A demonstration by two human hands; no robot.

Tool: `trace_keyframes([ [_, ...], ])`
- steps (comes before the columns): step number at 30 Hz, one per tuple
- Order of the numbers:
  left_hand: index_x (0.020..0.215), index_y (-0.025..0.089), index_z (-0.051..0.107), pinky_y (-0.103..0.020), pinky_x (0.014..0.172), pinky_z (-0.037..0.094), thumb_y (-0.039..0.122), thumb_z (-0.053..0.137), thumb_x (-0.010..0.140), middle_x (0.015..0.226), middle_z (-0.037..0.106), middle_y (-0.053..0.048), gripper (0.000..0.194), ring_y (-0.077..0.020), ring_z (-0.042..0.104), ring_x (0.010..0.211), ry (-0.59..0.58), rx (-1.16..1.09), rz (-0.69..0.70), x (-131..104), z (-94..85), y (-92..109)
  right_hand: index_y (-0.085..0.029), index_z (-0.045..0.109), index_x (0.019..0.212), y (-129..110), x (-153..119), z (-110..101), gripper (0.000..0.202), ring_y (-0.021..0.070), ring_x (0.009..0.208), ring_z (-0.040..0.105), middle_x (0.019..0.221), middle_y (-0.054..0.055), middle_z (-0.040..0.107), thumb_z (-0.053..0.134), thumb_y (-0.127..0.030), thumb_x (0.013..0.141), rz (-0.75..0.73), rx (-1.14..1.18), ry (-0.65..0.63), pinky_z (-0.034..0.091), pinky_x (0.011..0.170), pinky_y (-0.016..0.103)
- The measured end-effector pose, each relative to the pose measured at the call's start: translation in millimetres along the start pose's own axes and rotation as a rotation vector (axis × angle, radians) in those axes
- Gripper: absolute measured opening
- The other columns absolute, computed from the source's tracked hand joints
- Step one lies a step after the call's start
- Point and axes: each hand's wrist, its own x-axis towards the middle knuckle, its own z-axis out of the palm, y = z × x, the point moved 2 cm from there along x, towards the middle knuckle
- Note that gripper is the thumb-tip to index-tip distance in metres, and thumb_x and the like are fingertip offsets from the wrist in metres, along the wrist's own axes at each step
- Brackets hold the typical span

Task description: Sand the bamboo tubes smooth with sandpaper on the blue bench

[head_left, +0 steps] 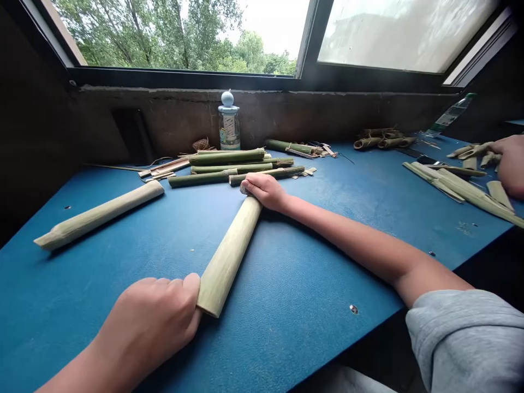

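A pale, peeled-looking length of bamboo (230, 256) lies slantwise across the blue table before me. My left hand (158, 314) is closed at its near end, the thumb partly under the edge. At the far end my right hand (264, 190) is closed around the bamboo, its fingers curled over the tip. A small greyish bit shows beside those fingers; I cannot make out what it is. To the left rests another pale bamboo length (104, 214), apart from both hands. Just beyond my right hand lie several green bamboo stalks (227, 158).
Thin bamboo strips (167, 168) lie behind, near a blue-topped bottle (229, 128) by the wall. Farther right are more bamboo tubes (382, 142), a tilted plastic bottle (450, 115) and split pieces (462, 188). Another person's hand (511, 164) is at the right edge of the blue table (311, 295).
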Motion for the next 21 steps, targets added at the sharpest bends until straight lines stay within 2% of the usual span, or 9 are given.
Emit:
trace_keyframes([
  [2,0.067,0.023,0.055,-0.035,0.052,0.025,0.015,0.035,0.083,0.055,0.063,-0.004,0.026,-0.0238,0.06,0.05,0.0,-0.009,-0.003,1,1.5,-1,-0.022,0.04,0.068,-20,-5,6,0.039,0.0149,0.064,0.043,0.066,0.0,0.047,0.034,-0.042,0.1,-0.022,-0.002,-0.017,0.033,0.066,0.028],
  [7,0.07,0.021,0.062,-0.035,0.051,0.025,0.021,0.036,0.084,0.059,0.068,-0.007,0.03,-0.0253,0.064,0.053,-0.063,-0.086,-0.034,5,-5.3,1,-0.021,0.048,0.079,-140,-46,39,0.028,0.0143,0.071,0.049,0.079,0.0,0.059,0.037,-0.033,0.101,-0.363,0.071,-0.179,0.035,0.068,0.028],
  [9,0.073,0.021,0.065,-0.035,0.051,0.025,0.024,0.033,0.087,0.064,0.071,-0.008,0.035,-0.027,0.067,0.057,-0.124,-0.098,-0.072,7,-6.2,1,-0.021,0.049,0.081,-154,-51,43,0.03,0.0141,0.071,0.05,0.08,0.001,0.059,0.034,-0.034,0.103,-0.399,0.059,-0.179,0.035,0.068,0.028],
  [11,0.076,0.021,0.066,-0.033,0.051,0.023,0.024,0.031,0.089,0.066,0.071,-0.008,0.037,-0.027,0.067,0.059,-0.168,-0.104,-0.114,9,-4.5,0,-0.021,0.048,0.079,-132,-41,38,0.033,0.0141,0.068,0.047,0.076,0.0,0.056,0.032,-0.035,0.104,-0.362,0.055,-0.185,0.033,0.068,0.029],
  [14,0.077,0.022,0.064,-0.032,0.051,0.02,0.023,0.031,0.091,0.067,0.071,-0.007,0.036,-0.0249,0.067,0.059,-0.17,-0.109,-0.142,11,-2.5,0,-0.021,0.045,0.072,-59,-14,19,0.034,0.0144,0.065,0.041,0.069,-0.001,0.048,0.038,-0.038,0.1,-0.172,0.103,-0.202,0.031,0.066,0.029],
  [16,0.076,0.022,0.063,-0.032,0.051,0.018,0.021,0.032,0.091,0.066,0.07,-0.007,0.035,-0.0251,0.066,0.06,-0.172,-0.09,-0.137,13,-4.5,1,-0.021,0.045,0.069,-12,1,3,0.035,0.0146,0.066,0.041,0.068,-0.001,0.046,0.046,-0.045,0.095,0.011,0.211,-0.113,0.031,0.067,0.029],
  [17,0.076,0.021,0.063,-0.033,0.051,0.017,0.02,0.032,0.09,0.066,0.07,-0.008,0.034,-0.0256,0.066,0.06,-0.186,-0.078,-0.129,13,-6.2,2,-0.022,0.042,0.067,5,6,-3,0.039,0.0146,0.065,0.039,0.067,-0.002,0.043,0.046,-0.048,0.095,0.039,0.218,-0.091,0.03,0.067,0.029],
  [19,0.076,0.021,0.063,-0.033,0.051,0.016,0.019,0.032,0.089,0.066,0.07,-0.009,0.034,-0.0261,0.067,0.061,-0.218,-0.064,-0.109,14,-9.7,4,-0.022,0.04,0.064,24,10,-9,0.043,0.0145,0.064,0.038,0.065,-0.002,0.041,0.049,-0.054,0.092,0.094,0.26,-0.036,0.03,0.067,0.03],
  [21,0.076,0.02,0.063,-0.033,0.05,0.016,0.019,0.032,0.089,0.066,0.07,-0.009,0.034,-0.0251,0.067,0.06,-0.217,-0.069,-0.093,15,-11.4,4,-0.022,0.04,0.063,29,9,-7,0.046,0.0145,0.065,0.038,0.065,-0.002,0.04,0.05,-0.058,0.09,0.13,0.303,0.007,0.031,0.067,0.03],
])
